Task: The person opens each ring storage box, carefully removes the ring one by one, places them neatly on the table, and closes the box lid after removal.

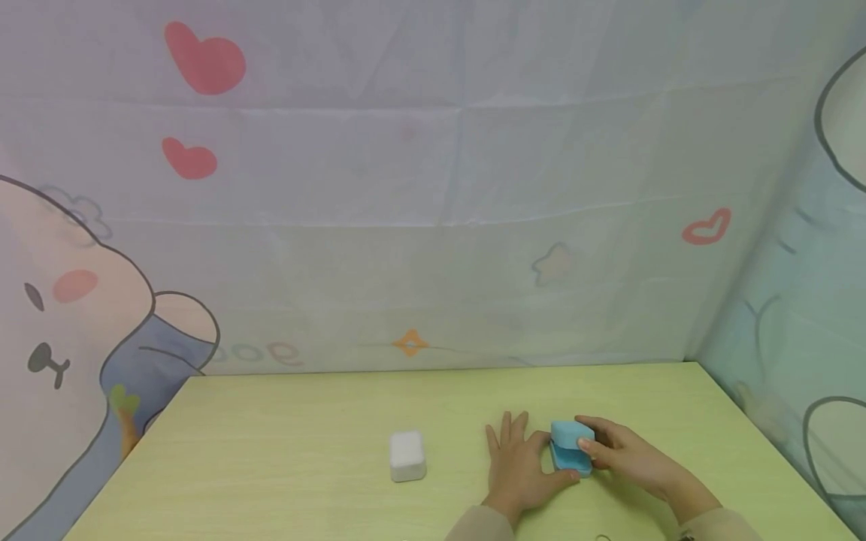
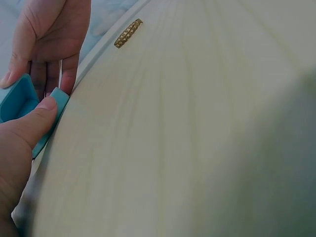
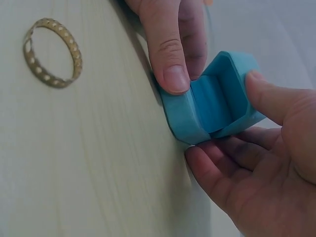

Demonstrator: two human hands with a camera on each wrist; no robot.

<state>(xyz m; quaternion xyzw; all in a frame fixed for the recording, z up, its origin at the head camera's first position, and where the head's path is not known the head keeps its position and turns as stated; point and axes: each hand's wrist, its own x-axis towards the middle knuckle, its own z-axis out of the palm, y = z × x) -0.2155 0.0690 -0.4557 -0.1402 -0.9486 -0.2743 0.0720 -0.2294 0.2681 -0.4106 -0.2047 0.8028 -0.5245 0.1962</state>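
Note:
A light blue ring box (image 1: 571, 458) rests on the table with its lid raised, hinge side away from me. My left hand (image 1: 517, 469) holds the base, its thumb pressed on the front rim and the index finger at the back; the other fingers spread over the table. From the other side, my right hand (image 1: 632, 458) grips the lid (image 3: 242, 81) between thumb and fingers. In the right wrist view the darker blue lining (image 3: 211, 103) shows inside. A gold openwork ring (image 3: 75, 49) lies on the table nearer to me, apart from both hands.
Left of my hands, a small white box (image 1: 407, 454) with rounded corners stands shut on the pale yellow-green table (image 1: 284, 443). A printed cloth (image 1: 419, 180) hangs along the table's back edge, and another cloth (image 1: 791, 315) hangs at the right side.

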